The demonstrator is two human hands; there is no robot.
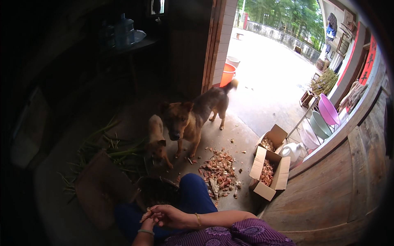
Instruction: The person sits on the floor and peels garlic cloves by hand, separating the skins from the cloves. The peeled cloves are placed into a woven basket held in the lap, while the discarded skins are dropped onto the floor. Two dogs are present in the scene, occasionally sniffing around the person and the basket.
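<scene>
Both hands are together above my blue-trousered lap at the bottom of the view. My right hand (168, 214), with a gold bangle on its wrist, reaches in from the right and lies over my left hand (149, 222), whose wrist bears a pale bangle. The fingers overlap, and whether a small thing is between them cannot be told. Just beyond the hands sits a dark round basket (160, 189), its contents lost in shadow. A pile of dry reddish peelings (220, 173) lies on the floor past my knee.
A large brown dog (197, 118) and a smaller dog (156, 135) stand ahead. Green stalks (126, 152) lie left by a brown box or sack (98, 187). Right are open cardboard boxes (281, 172) holding reddish and pale bits, a white jug (292, 151) and a wooden door (332, 178).
</scene>
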